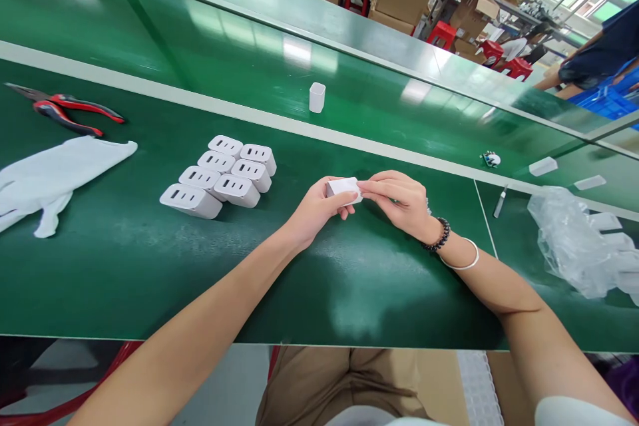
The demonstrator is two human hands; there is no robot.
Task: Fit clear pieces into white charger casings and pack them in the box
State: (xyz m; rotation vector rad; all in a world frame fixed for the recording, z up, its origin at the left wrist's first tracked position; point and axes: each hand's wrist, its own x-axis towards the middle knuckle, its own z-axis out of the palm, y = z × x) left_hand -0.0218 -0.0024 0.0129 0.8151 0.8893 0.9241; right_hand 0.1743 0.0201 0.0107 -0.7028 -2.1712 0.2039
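Note:
My left hand (322, 205) is closed around a white plug-in charger (343, 188), holding it above the green bench with the thumb along its near side. My right hand (399, 200) pinches at the charger's right end; its fingertips hide that end. Left of my hands, several white chargers (200, 177) stand close together in two rows, their slotted port faces upward. Beyond the white strip, an open-topped white charger shell (317, 98) stands upright by itself.
Far left lie red-and-black pliers (64, 110) and a white glove (44, 176). To the right are a small pen-like tool (500, 202), a small electronic part (490, 159), loose white shells (543, 166) and a clear plastic bag (574, 239). A person (599, 53) stands at the far right.

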